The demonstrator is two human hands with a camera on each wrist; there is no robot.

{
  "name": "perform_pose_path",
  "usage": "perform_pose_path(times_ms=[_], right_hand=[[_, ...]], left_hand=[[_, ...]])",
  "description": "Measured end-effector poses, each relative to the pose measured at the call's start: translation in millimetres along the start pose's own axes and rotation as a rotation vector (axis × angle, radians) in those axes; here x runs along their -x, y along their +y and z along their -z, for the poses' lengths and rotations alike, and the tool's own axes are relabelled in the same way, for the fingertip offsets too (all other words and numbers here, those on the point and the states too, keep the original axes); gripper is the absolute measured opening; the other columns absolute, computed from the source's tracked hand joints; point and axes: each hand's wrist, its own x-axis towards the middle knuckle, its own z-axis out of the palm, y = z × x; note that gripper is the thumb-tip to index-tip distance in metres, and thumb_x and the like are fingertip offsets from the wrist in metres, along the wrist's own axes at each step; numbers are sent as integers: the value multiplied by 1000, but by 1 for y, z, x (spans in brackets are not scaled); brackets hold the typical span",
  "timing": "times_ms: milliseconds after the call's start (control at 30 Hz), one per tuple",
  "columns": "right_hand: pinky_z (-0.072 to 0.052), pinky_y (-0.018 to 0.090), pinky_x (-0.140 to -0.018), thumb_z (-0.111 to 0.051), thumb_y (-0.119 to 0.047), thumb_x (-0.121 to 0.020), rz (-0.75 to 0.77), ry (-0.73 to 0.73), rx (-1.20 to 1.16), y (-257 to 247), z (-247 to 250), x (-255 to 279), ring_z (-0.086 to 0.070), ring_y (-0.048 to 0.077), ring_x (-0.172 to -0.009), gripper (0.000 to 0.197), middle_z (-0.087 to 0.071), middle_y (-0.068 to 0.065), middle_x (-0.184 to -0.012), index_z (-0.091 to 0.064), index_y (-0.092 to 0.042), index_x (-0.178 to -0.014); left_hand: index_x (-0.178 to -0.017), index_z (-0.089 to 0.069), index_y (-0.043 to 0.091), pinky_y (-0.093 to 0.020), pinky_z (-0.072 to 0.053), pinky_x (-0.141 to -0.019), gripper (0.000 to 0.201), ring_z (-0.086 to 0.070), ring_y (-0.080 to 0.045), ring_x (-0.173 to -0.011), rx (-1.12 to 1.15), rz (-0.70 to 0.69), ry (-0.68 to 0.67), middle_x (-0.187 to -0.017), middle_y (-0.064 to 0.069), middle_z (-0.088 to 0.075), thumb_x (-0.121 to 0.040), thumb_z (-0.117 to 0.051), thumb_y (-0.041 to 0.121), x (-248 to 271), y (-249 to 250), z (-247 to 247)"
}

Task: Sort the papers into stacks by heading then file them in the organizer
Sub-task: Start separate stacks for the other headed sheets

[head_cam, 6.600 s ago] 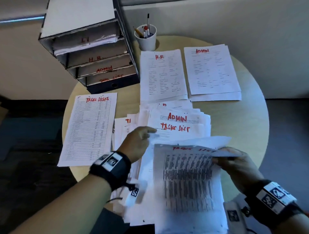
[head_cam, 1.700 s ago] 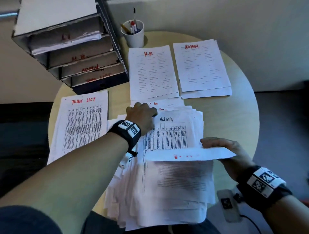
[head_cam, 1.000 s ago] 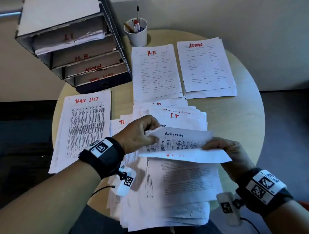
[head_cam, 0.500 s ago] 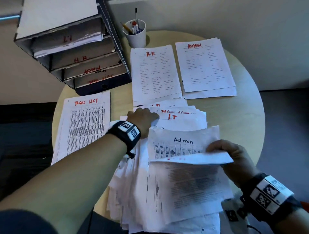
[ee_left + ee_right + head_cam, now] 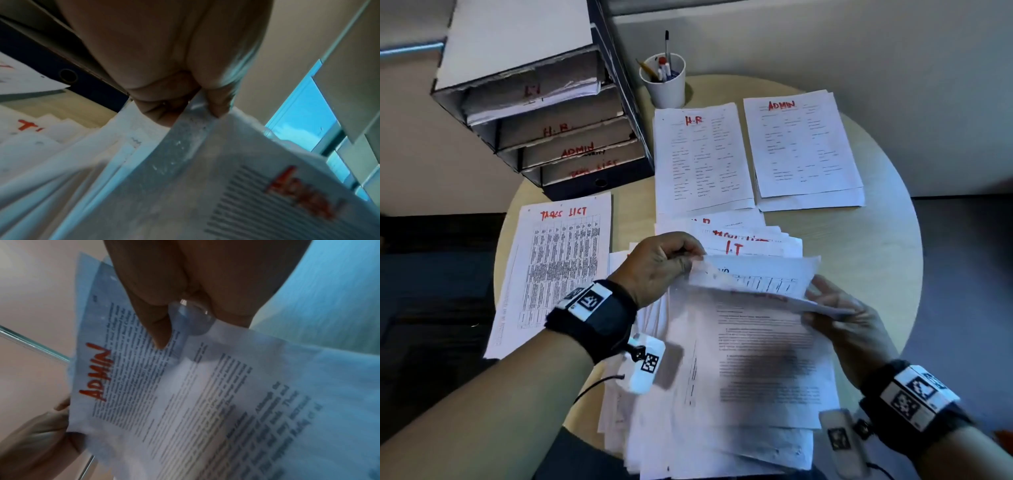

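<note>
Two Admin sheets (image 5: 756, 277) are held up over the unsorted pile (image 5: 756, 359) in the middle of the round table. My left hand (image 5: 693, 255) pinches their left corner, and my right hand (image 5: 822, 301) pinches their right edge. In the left wrist view the thumb and fingers (image 5: 164, 116) clamp the paper corner (image 5: 189, 129). The right wrist view shows the underside of the sheets (image 5: 185, 394), headed ADMIN in red. Sorted stacks lie around the pile: Tasks List (image 5: 558, 270) at left, H.R (image 5: 702, 157) and ADMIN (image 5: 801, 147) at the back. The labelled organizer (image 5: 544, 113) stands back left.
A white cup of pens (image 5: 664, 82) stands behind the H.R stack, next to the organizer. An I.T sheet (image 5: 753, 248) tops the fanned far part of the pile. Bare tabletop (image 5: 866, 260) shows to the right of the pile. The table's edge curves close by my right wrist.
My left hand left the far part of the pile and came back to pinch the left corner of the Admin sheets. The sheets now lie flatter and higher between both hands.
</note>
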Motion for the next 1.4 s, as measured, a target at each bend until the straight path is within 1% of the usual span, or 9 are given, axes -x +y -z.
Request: perform_pose_path(times_ms=[100,233,333,533,700,1000,1100,1267,1400], right_hand=[[-56,23,-66,-61,20,-81,-42,20,108,-3,-12,-7,-69,11,-74,21,-76,-1,-83,-66,1,-87],[-58,38,-75,-64,14,-82,-57,118,113,0,-17,-20,-70,26,-82,26,-76,13,-96,-67,-4,-101],[-56,49,-84,-63,16,-82,-100,191,-3,1,-17,-33,-70,35,-92,35,-72,20,-105,-59,-6,-108],[-56,47,-81,-68,15,-77,-193,164,12,-1,-34,-52,-73,28,-91,59,-76,8,-100,-53,-21,-121],[-54,51,-85,-76,3,-71,-316,44,113,-2,-17,-36,-70,38,-91,38,-73,22,-102,-64,-3,-107],[-55,32,-55,-62,1,-89,-158,228,177,-40,-10,-52,-68,23,-64,9,-75,17,-85,-70,-3,-92],[-60,39,-65,-59,0,-91,-214,274,23,-52,14,-108,-69,27,-72,15,-75,14,-91,-68,-5,-102],[-60,40,-62,-57,-6,-95,-241,365,16,-82,45,-199,-72,25,-75,12,-73,6,-94,-63,-15,-98],[-58,49,-76,-64,-14,-89,-273,428,297,-89,59,-258,-70,35,-89,6,-71,18,-106,-65,-13,-95]], left_hand=[[-93,-71,13,-15,-48,-76,15,-61,-2,-81,138,39,88,-83,13,-69,-93,-63,0,7,1,-6],[-106,-71,15,-24,-50,-62,26,-61,-12,-70,688,335,263,-86,-3,-65,-90,-64,36,15,-14,-17],[-103,-67,18,-23,-53,-68,31,-70,-12,-78,598,460,217,-90,2,-74,-83,-68,42,32,-35,-35],[-115,-63,25,-38,-51,-101,30,-67,-11,-109,175,401,235,-115,13,-72,-86,-68,25,24,-42,-59],[-116,-62,14,-52,-44,-108,36,-66,-25,-112,499,326,449,-117,-4,-73,-81,-70,16,-2,-24,-36],[-113,-59,10,-37,-55,-80,32,-67,-26,-89,732,163,517,-103,-12,-71,-83,-66,4,-57,25,-24],[-112,-61,23,-32,-50,-84,24,-62,-16,-89,429,289,537,-103,-1,-63,-92,-67,12,-54,19,-27],[-127,-52,32,-37,-44,-104,46,-45,-22,-129,-647,360,-60,-138,6,-43,-83,-63,41,2,-21,-41],[-158,-11,33,-39,-17,-123,84,0,-22,-153,-807,425,-277,-167,1,7,-90,-57,52,25,-53,-44]])
